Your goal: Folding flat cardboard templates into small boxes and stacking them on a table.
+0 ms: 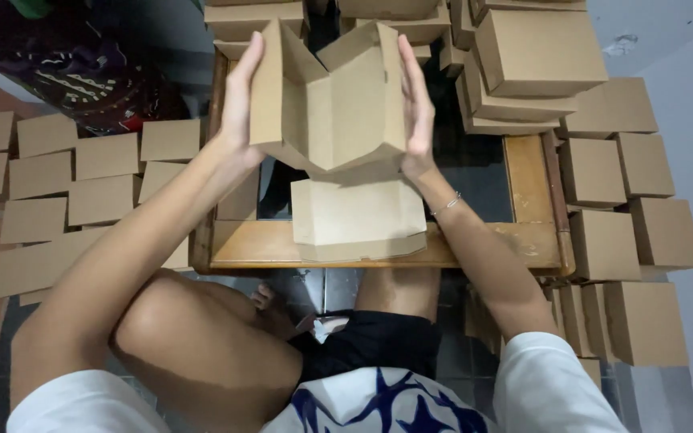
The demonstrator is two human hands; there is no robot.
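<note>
A half-folded brown cardboard box is held up above a low wooden table. My left hand presses flat against the box's left wall, and my right hand presses against its right wall. The side walls stand up and the lid flap hangs down toward me, over the table's front edge. A thin bracelet sits on my right wrist.
Finished closed cardboard boxes are stacked on the table's far side and to the right on the floor. Flat or low boxes lie in rows on the floor at left. My bent knees are below the table.
</note>
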